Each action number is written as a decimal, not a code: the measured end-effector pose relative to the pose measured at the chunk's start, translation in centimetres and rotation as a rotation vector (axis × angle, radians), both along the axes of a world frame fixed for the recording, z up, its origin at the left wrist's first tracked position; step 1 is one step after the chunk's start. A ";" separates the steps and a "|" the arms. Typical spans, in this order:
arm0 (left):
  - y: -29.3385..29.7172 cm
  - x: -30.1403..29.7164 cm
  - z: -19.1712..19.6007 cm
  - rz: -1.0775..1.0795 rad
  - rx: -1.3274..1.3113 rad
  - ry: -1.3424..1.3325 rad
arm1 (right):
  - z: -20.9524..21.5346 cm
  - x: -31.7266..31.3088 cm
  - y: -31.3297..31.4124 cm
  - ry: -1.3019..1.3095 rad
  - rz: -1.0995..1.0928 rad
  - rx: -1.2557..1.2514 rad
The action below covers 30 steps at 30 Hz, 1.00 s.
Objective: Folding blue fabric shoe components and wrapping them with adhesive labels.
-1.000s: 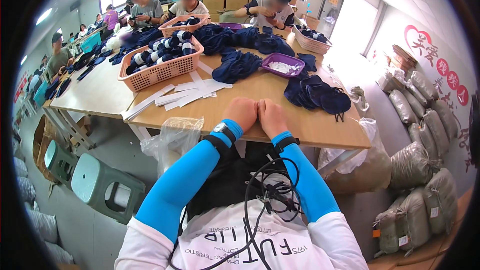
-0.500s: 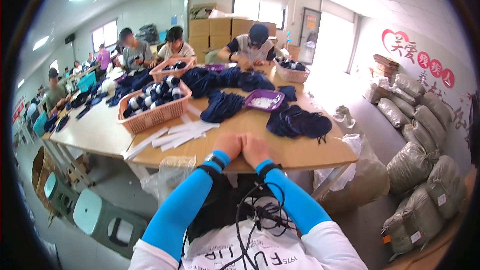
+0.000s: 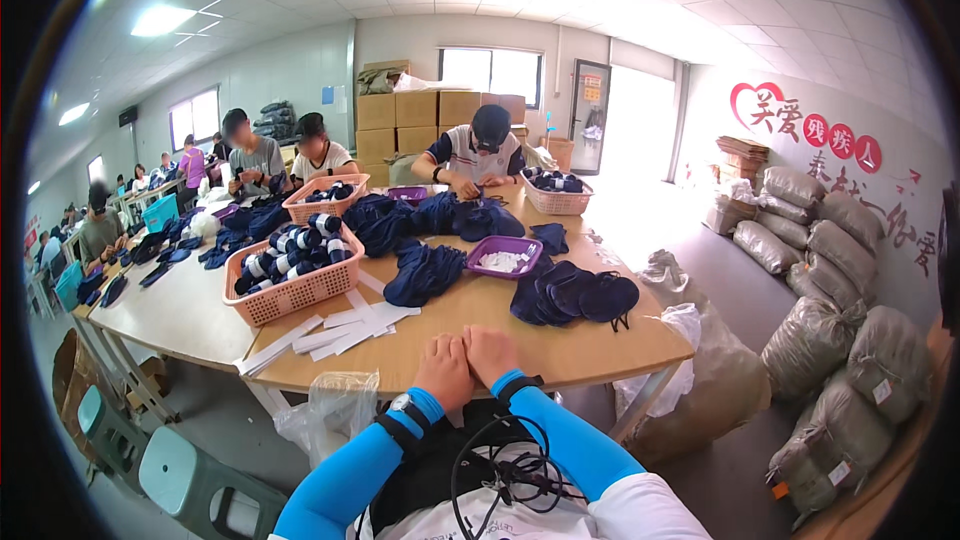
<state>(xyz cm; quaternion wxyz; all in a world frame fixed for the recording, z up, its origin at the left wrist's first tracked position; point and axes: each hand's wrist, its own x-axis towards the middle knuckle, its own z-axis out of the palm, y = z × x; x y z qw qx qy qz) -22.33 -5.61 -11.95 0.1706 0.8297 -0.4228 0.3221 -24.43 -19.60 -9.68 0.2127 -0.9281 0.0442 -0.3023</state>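
Observation:
My left hand (image 3: 443, 372) and my right hand (image 3: 489, 354) rest side by side at the near edge of the wooden table (image 3: 560, 352), touching or almost touching. Both have their fingers curled in, and no object shows in either. Left of them lie white paper strips (image 3: 345, 332). Beyond sit a pile of navy cloth pieces (image 3: 424, 275) and a purple tray (image 3: 472, 262) of small white pieces. Several navy cloth caps or eye-mask-shaped pieces (image 3: 572, 293), with dark cords, lie to the right.
A pink basket (image 3: 300, 302) holds rolled navy bundles with white bands. A co-worker (image 3: 478, 155) handles navy cloth across the table. Green stools (image 3: 195, 470) stand at left, a clear plastic bag (image 3: 335, 410) hangs by the table edge, and stuffed sacks (image 3: 815, 340) line the right.
The view has tilted up, so the scene sits differently in the picture. My hands were pressed together; now they lie lower in view, slightly more apart, backs showing more.

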 end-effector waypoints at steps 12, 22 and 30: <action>0.0 2.1 1.6 -0.094 0.316 0.071 | -0.3 -1.0 0.0 -0.089 -0.079 0.223; 3.1 -2.8 8.3 -0.254 0.053 0.371 | 4.9 -5.1 0.1 -0.162 0.176 0.432; 8.6 -11.7 15.1 -0.379 -0.290 0.471 | 16.2 -15.1 0.5 -0.019 0.916 0.404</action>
